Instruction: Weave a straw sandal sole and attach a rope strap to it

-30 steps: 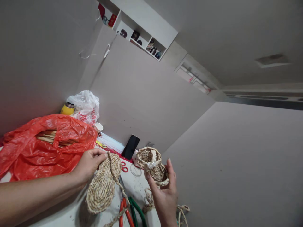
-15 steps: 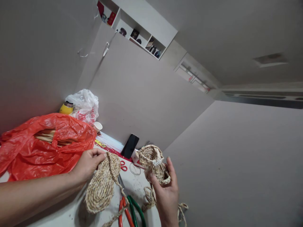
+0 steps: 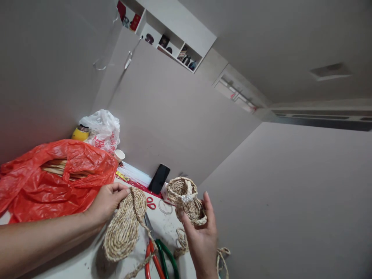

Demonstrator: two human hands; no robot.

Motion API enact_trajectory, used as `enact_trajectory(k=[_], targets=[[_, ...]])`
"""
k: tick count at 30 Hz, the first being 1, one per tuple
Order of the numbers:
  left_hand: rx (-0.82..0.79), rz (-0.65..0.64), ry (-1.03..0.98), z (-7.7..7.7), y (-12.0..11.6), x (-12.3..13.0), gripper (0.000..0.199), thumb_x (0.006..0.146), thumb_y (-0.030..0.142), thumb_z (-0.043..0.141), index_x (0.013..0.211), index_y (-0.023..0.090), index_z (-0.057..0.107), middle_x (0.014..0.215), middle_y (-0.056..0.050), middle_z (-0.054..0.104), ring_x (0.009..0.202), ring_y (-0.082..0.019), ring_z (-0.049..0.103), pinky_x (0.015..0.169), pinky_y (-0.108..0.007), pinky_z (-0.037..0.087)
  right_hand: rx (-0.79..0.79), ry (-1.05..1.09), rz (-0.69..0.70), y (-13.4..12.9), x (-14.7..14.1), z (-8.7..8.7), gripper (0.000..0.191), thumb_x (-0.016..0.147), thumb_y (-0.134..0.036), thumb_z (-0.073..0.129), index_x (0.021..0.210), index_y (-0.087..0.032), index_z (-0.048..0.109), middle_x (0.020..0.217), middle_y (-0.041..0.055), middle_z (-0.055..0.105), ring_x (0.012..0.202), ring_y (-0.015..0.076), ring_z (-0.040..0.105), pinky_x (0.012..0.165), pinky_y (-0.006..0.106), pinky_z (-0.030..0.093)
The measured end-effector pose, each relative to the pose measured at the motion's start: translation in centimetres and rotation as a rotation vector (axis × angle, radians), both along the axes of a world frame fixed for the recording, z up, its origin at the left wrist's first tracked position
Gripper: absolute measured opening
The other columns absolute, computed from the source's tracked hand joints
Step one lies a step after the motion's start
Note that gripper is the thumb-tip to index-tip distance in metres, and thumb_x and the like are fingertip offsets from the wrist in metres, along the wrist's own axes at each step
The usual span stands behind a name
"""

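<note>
My left hand (image 3: 109,201) pinches the upper end of a woven straw sole (image 3: 123,228), flat and shaped like a shoe bottom. A braided straw cord (image 3: 149,236) trails from the sole down over the table. In my right hand (image 3: 203,236) is a small woven straw shoe (image 3: 190,207), held between thumb and fingers with its opening facing me. White beads (image 3: 186,198) decorate its strap. Under the two pieces lie a tool with red handles (image 3: 155,259) and one with green handles (image 3: 168,255), their blades partly hidden.
A red plastic bag (image 3: 95,170) with dry straw inside covers the table's left. Behind it stand a yellow jar (image 3: 80,133), a white plastic bag (image 3: 107,128) and a white cup (image 3: 119,155). A phone (image 3: 159,179) leans near the wall. Red-handled scissors (image 3: 150,203) and more braid (image 3: 182,242) lie on the table (image 3: 165,224).
The straw shoe in my right hand has turned slightly and shifted a little left, showing its beads more plainly. My left hand and the sole stay nearly still; the whole view has shifted slightly.
</note>
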State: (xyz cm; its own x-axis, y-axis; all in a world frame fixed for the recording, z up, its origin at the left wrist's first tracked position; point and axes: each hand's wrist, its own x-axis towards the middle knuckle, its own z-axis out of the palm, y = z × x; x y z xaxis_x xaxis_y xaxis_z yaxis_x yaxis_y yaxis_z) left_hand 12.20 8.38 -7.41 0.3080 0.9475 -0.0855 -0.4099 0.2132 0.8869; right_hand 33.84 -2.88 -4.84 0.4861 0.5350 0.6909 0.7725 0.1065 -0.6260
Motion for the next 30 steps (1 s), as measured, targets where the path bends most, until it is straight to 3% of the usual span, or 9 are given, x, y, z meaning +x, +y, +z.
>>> enact_trajectory(k=[5,7,11,14,17,19,23,26,30], targets=[[0.005,0.003,0.011,0.1,-0.1,-0.1,0.024,0.056,0.036,0.075,0.064,0.015,0.066,0.056,0.001,0.064,0.049,-0.011,0.053,0.050,-0.021,0.039,-0.197,-0.072,-0.077,0.7,1.3,-0.6,0.079,0.074,-0.047,0.064,0.142,-0.020,0.036,0.130,0.0140,0.050,0.115,0.0298,0.053,0.095,0.040,0.045],[0.015,0.009,0.015,0.1,-0.1,-0.1,0.025,0.057,0.037,0.075,0.064,0.015,0.066,0.055,0.001,0.063,0.049,-0.011,0.052,0.049,-0.021,0.038,-0.344,-0.110,-0.129,1.3,2.8,-1.8,0.079,0.073,-0.048,0.061,0.141,-0.015,0.037,0.128,0.0166,0.052,0.115,0.0320,0.053,0.096,0.044,0.043],[0.065,0.013,0.015,0.0,-0.1,0.0,0.024,0.059,0.037,0.074,0.065,0.015,0.066,0.055,0.001,0.062,0.049,-0.010,0.051,0.048,-0.021,0.036,-0.461,-0.101,-0.106,2.3,5.7,-4.7,0.075,0.070,-0.044,0.060,0.135,-0.010,0.044,0.121,0.0180,0.059,0.114,0.0354,0.054,0.094,0.049,0.044],[0.091,0.012,0.020,-0.2,-0.1,0.1,0.023,0.060,0.036,0.074,0.067,0.015,0.066,0.059,0.000,0.064,0.054,-0.012,0.054,0.052,-0.022,0.039,-0.517,-0.122,-0.076,2.4,6.3,-5.2,0.072,0.066,-0.043,0.063,0.128,-0.007,0.053,0.117,0.0206,0.061,0.113,0.0391,0.054,0.095,0.054,0.042],[0.142,0.014,0.034,-0.1,-0.2,0.1,0.020,0.061,0.033,0.074,0.068,0.015,0.067,0.063,0.000,0.065,0.059,-0.012,0.055,0.056,-0.022,0.041,-0.495,-0.185,-0.048,1.6,4.5,-3.4,0.064,0.070,-0.043,0.062,0.125,-0.011,0.056,0.124,0.0191,0.058,0.119,0.0371,0.049,0.101,0.053,0.036],[0.193,0.012,0.049,0.0,-0.4,0.0,0.018,0.063,0.031,0.074,0.069,0.015,0.067,0.064,0.001,0.064,0.061,-0.011,0.055,0.058,-0.021,0.041,-0.388,-0.267,0.013,0.7,2.3,-1.4,0.051,0.079,-0.044,0.055,0.121,-0.014,0.058,0.123,0.0164,0.059,0.115,0.0316,0.053,0.099,0.048,0.040],[0.253,0.002,0.073,0.5,-0.9,-0.2,0.016,0.069,0.030,0.072,0.072,0.014,0.067,0.065,0.001,0.063,0.061,-0.010,0.054,0.058,-0.021,0.041,-0.301,-0.113,0.110,-1.3,-3.0,1.6,0.030,0.084,-0.044,0.054,0.096,-0.020,0.068,0.096,0.0090,0.071,0.082,0.0231,0.065,0.075,0.034,0.051],[0.306,-0.005,0.093,0.9,-1.3,-0.3,0.016,0.072,0.030,0.070,0.074,0.015,0.066,0.068,0.001,0.064,0.063,-0.010,0.055,0.060,-0.021,0.043,-0.489,-0.026,0.308,-2.2,-5.8,1.9,0.025,0.082,-0.042,0.057,0.086,-0.021,0.069,0.078,0.0045,0.071,0.062,0.0180,0.062,0.060,0.028,0.049],[0.372,0.003,0.146,1.3,-1.6,-0.5,0.014,0.075,0.029,0.068,0.075,0.015,0.066,0.070,0.001,0.064,0.065,-0.011,0.055,0.063,-0.022,0.045,-0.672,0.024,0.424,-1.9,-7.1,0.7,0.015,0.081,-0.034,0.060,0.084,-0.020,0.064,0.076,0.0026,0.069,0.057,0.0151,0.059,0.056,0.025,0.045]])
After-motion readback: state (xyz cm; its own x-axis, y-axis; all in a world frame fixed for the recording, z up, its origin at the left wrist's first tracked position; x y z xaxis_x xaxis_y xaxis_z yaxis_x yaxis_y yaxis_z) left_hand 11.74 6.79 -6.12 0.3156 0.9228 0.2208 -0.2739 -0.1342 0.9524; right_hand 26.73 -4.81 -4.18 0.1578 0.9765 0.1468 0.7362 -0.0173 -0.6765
